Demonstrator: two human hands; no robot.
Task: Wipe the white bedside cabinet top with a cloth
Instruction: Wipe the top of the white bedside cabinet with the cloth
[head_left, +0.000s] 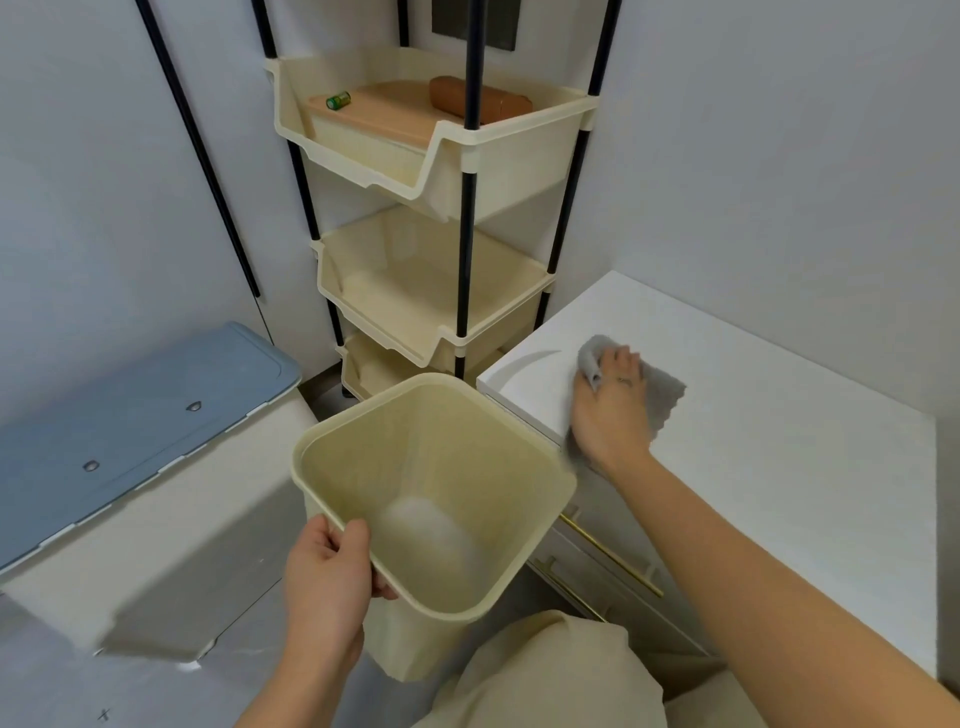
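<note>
The white bedside cabinet top (753, 415) fills the right side of the view. A grey cloth (662, 397) lies on it near the left front corner. My right hand (610, 405) rests on the cloth, pressing it to the top at the cabinet's edge. A cream plastic bin (436, 499) hangs tilted just left of that edge, its open mouth facing me, with something pale and blurred inside. My left hand (327, 566) grips the bin's near rim, thumb inside.
A cream tiered rack (431, 171) on black poles stands behind the bin; its top tray holds a wooden board, a small green cylinder and a brown roll. A blue-lidded box (140, 415) is at left. Brass drawer handles (608, 553) run below the top.
</note>
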